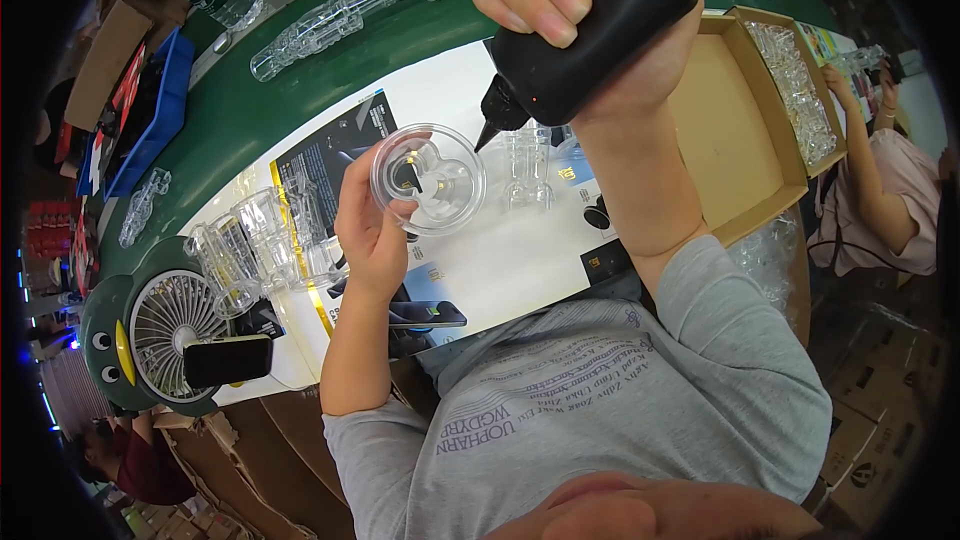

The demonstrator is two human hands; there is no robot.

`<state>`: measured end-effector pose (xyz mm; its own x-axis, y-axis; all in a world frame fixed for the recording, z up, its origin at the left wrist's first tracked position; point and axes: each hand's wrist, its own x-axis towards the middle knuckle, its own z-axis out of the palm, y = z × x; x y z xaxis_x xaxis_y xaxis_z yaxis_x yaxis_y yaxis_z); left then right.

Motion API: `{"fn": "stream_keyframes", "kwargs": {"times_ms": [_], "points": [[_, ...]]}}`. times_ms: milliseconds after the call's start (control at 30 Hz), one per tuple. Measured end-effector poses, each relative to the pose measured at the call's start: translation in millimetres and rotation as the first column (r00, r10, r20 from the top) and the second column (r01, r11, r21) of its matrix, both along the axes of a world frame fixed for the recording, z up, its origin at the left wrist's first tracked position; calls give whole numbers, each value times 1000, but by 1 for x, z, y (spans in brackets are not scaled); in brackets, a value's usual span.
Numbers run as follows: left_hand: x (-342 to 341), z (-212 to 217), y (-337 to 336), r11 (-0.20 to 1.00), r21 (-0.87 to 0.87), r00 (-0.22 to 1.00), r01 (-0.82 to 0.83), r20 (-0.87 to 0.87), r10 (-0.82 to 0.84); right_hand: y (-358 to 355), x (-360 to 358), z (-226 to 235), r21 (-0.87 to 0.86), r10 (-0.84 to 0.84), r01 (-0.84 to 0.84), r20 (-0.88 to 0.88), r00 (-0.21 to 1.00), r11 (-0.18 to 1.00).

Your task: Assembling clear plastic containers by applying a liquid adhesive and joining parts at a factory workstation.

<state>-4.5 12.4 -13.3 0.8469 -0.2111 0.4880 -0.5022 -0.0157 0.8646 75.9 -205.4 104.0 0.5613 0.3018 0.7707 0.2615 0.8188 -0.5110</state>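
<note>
My left hand (372,235) is closed round the rim of a clear round plastic cup (462,202), whose open side faces up. Above and to its right, my right hand (645,80) grips a black squeeze bottle (615,15), tilted with its nozzle down. The fine black nozzle tip (484,136) is at the right edge of the cup; whether it touches I cannot tell. Several clear plastic pieces (265,240) stand close together left of my left hand. Another clear piece (527,170) is on the printed white sheet (510,265), right of the cup.
A cardboard box (725,120) with clear parts along its far side stands right. A clear jointed part (340,25) lies on the green tabletop (225,105). At left are a green fan (150,280), phone (228,362) and blue tray (160,110). Another person (880,190) works at right.
</note>
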Motion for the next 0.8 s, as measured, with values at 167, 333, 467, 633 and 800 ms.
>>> {"fn": "stream_keyframes", "kwargs": {"times_ms": [167, 333, 467, 633, 800], "points": [[1, 0, -1, 998, -32, 998, 46, -44, -47, 0, -1, 0, -10, -5, 5, 9, 1000, 1000], [3, 1, -1, 998, -9, 996, 69, -57, -69, -1, -1, 0, -4, -9, 9, -1, 1000, 1000], [3, 2, 1, 998, 0, 996, 60, -64, -60, 0, -2, 2, -15, -7, 7, 4, 1000, 1000], [2, 6, -2, 993, -60, 976, 98, -192, -108, -1, -2, 2, -28, -20, 20, 7, 1000, 999], [1, 6, -1, 969, -189, 944, 157, -260, -203, 0, -1, 2, -43, 12, -11, 32, 999, 999]]}}
